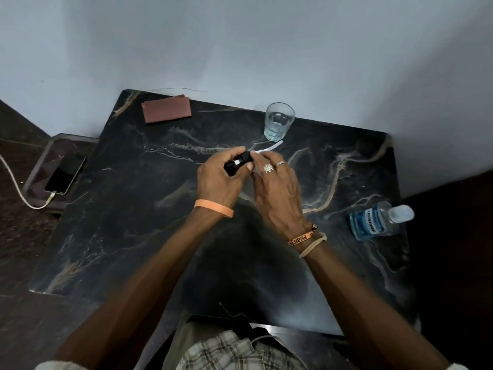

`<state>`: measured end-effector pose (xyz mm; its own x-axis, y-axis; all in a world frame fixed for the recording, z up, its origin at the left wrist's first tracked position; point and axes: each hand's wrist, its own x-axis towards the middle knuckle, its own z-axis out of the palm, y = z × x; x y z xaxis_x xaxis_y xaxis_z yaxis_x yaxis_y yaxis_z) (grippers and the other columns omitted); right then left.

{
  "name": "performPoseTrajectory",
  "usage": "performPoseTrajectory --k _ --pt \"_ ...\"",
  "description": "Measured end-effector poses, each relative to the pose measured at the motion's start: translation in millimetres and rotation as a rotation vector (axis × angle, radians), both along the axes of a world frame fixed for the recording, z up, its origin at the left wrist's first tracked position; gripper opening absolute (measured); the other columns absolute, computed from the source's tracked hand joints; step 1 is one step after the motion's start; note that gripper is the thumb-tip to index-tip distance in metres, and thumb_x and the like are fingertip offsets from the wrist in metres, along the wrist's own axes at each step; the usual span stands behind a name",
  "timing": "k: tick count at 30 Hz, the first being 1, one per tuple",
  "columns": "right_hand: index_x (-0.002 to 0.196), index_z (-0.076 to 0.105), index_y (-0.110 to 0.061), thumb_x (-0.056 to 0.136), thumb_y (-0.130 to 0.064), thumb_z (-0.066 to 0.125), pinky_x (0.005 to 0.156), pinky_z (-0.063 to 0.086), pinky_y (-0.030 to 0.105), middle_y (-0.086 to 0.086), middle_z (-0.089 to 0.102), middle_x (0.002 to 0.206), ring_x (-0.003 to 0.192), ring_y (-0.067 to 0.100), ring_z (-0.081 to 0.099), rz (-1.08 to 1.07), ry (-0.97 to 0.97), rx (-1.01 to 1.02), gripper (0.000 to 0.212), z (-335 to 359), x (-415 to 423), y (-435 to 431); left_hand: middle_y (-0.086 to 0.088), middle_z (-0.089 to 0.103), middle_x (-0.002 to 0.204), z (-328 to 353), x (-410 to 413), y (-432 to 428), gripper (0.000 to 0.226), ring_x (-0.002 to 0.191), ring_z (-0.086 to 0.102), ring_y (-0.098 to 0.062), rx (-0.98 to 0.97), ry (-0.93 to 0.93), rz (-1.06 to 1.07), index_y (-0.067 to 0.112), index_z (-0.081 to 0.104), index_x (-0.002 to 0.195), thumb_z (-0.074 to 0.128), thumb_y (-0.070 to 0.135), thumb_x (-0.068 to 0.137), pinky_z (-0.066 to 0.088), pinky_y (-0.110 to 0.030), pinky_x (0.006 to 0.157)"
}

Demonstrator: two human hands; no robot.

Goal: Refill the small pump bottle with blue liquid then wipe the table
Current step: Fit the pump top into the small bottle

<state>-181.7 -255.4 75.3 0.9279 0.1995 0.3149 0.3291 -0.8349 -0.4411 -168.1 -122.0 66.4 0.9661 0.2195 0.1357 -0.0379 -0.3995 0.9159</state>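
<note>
Small pump bottle (238,161) gripped in left hand (221,182), right hand (274,188) curled against its top, hold unclear

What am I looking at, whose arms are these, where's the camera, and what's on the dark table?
No machine: one picture, from a camera worn on a person's head, looking down at their arms. The left hand grips a small black bottle; the right hand is at its top, where a thin white strip sticks out; whether it pinches that is unclear. On the marble table stand a glass with pale liquid and a bottle of blue liquid; a reddish folded cloth lies at the far left. A phone, cable plugged in, lies on a lower ledge.
</note>
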Motion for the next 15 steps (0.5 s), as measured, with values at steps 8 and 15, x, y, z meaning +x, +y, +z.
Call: performPoseTrajectory --k 8,15 --pt "0.137 0.055 -0.017 0.102 -0.029 0.054 0.092 0.053 0.036 0.006 0.065 0.125 0.110 0.019 0.063 -0.075 0.133 0.194 0.037 60 -13 -63 0.015 0.070 0.080 63 16 -53 0.027 0.070 0.064 0.005 0.139 -0.036 -0.197 0.026 0.069 0.092 0.080 0.041 0.073 0.056 -0.018 0.065" --pt "0.116 0.065 -0.024 0.095 -0.015 0.060 0.075 0.049 0.010 -0.008 0.069 0.099 0.092 -0.001 0.064 -0.120 0.274 0.403 0.024 72 -15 -91 0.014 0.068 0.070 80 24 -76 0.018 0.064 0.061 0.003 0.145 -0.022 -0.274 0.028 0.069 0.080 0.079 0.042 0.074 0.058 -0.025 0.069"
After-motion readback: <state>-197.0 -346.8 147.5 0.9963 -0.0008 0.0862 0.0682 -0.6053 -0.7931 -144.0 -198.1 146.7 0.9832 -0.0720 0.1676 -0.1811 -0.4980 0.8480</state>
